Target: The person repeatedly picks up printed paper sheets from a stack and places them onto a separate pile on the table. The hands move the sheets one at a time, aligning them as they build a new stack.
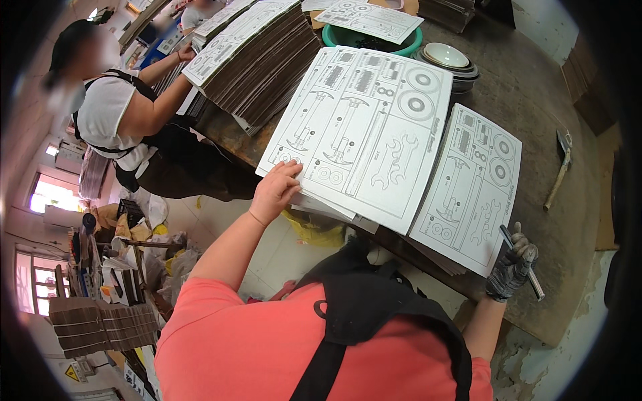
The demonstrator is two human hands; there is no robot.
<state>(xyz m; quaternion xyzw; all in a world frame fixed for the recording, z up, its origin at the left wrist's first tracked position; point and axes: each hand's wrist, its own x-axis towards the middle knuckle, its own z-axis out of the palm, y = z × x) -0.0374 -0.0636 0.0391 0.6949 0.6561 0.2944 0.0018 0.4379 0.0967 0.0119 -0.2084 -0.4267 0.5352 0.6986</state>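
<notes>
One unclenched left hand rests palm-down on sheets, right hand gripping a rod.

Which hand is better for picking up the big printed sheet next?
Probably the left hand: its bare fingers rest on the near left corner of the big printed sheet. The right hand, gloved, holds a silvery tool beside the smaller printed sheet, so seems less free.

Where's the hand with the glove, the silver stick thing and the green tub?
Gloved right hand (509, 271): head view, middle of the glove.
Silver stick (537, 287): head view, its lower end.
Green tub (410, 45): head view, its right side.
</notes>
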